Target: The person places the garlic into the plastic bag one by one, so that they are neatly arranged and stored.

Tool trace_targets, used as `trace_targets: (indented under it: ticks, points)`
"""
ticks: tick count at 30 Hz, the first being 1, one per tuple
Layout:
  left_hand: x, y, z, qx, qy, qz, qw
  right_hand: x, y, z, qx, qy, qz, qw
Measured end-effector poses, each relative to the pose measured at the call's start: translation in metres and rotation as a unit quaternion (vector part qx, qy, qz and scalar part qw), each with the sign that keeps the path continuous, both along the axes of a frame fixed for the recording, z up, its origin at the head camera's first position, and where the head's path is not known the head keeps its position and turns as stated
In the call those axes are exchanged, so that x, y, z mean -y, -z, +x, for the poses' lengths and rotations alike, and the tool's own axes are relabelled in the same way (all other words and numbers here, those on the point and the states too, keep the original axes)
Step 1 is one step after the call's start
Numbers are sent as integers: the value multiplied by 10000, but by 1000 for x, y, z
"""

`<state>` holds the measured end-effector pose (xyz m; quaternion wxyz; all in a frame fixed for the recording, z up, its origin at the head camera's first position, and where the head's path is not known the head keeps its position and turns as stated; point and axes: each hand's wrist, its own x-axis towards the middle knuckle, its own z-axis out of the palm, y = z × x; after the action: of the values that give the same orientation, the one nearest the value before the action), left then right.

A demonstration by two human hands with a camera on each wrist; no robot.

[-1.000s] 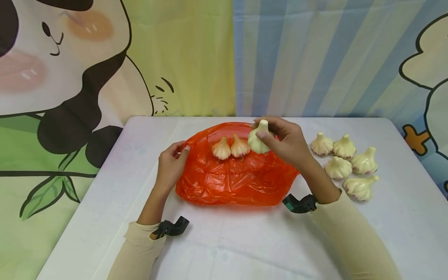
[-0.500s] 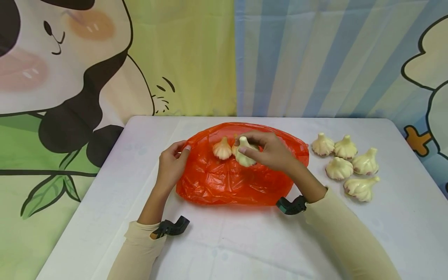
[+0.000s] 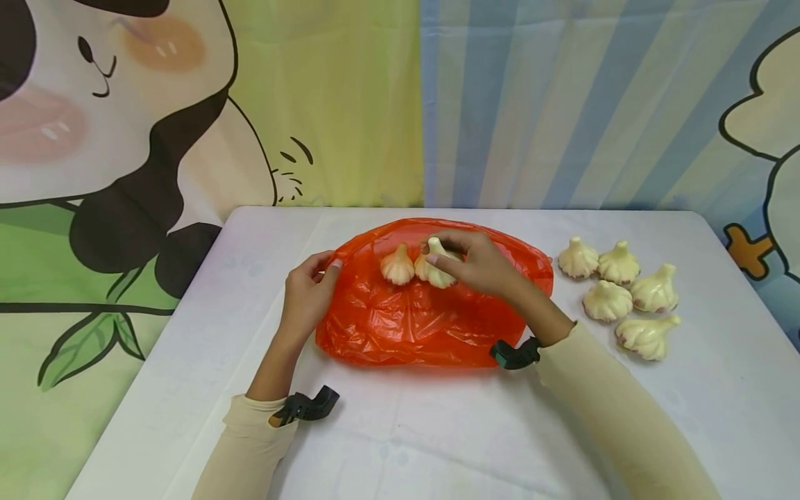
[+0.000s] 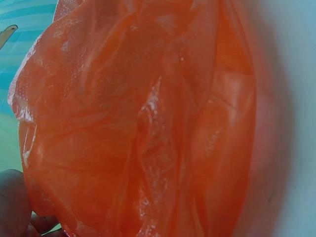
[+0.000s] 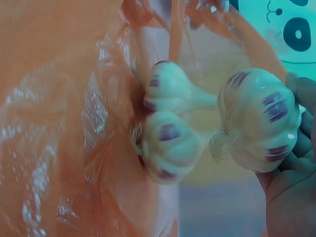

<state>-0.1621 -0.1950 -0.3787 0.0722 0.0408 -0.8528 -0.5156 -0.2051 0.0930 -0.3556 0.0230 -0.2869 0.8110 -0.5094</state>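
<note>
Here's our garlic bulb, pinched in the right hand at the mouth of the red plastic bag, close by two bagged bulbs; whether it touches them, we can't tell. Our left hand grips the bag's left edge. We read this as the placing step, and the next move should call for a gentle lowering, then a clean release with that rim held wide. Outward, to the right, five loose bulbs sit on our counter!
</note>
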Motion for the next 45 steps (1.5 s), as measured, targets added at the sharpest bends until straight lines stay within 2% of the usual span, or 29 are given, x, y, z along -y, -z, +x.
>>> trace_targets:
  ticks: [8, 15, 20, 30, 37, 45]
  points:
    - [0, 0, 0, 8, 42, 44, 10000, -9, 7, -10, 89, 517, 42, 9986]
    - [0, 2, 0, -8, 94, 67, 9999, -15, 16, -16, -350, 1038, 306, 9935]
    - [0, 3, 0, -17, 124, 63, 9999, -20, 21, -20, -386, 1406, 472, 9882]
    - [-1, 3, 0, -12, 158, 82, 9998, -23, 29, -26, -130, 1587, 620, 9853]
    - [-1, 3, 0, -31, 196, 93, 9998, -27, 36, -30, -245, 1724, 728, 9820]
    - [-2, 4, 0, -19, 198, 76, 9998, -27, 43, -31, -28, 1787, 716, 9813]
